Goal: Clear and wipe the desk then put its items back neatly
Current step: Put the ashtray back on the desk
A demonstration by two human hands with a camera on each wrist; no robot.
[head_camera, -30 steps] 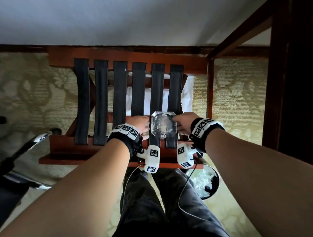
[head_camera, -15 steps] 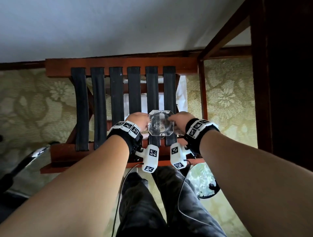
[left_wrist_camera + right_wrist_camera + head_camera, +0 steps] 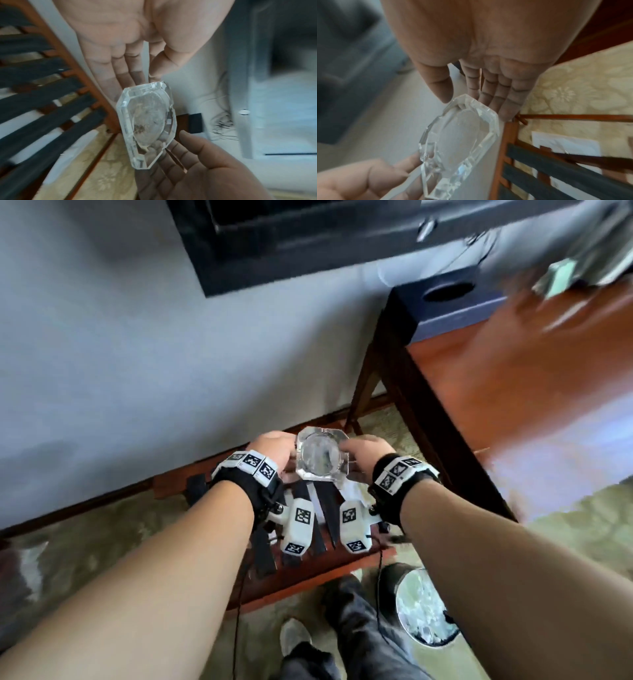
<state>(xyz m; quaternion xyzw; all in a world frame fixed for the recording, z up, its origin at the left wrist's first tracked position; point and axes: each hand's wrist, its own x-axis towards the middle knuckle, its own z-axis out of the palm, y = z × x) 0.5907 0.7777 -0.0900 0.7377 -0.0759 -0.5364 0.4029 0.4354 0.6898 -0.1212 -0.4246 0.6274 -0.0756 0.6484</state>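
- A clear, eight-sided cut-glass ashtray [image 3: 322,455] was held in the air between both hands, above the red-brown wooden luggage rack with black straps [image 3: 308,542] and beside the polished reddish wooden desk [image 3: 513,392].
- The left hand [image 3: 274,451] was pinched onto one edge, thumb above and fingers [image 3: 109,75] beneath.
- The right hand [image 3: 364,455] was pinched onto the opposite edge likewise.
- Grey residue was seen in the bowl.

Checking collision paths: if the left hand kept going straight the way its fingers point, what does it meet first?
The glass ashtray: the left hand already holds its near edge. Past the ashtray, in the same line, sits the right hand holding the opposite edge. Depth beyond them is unclear.
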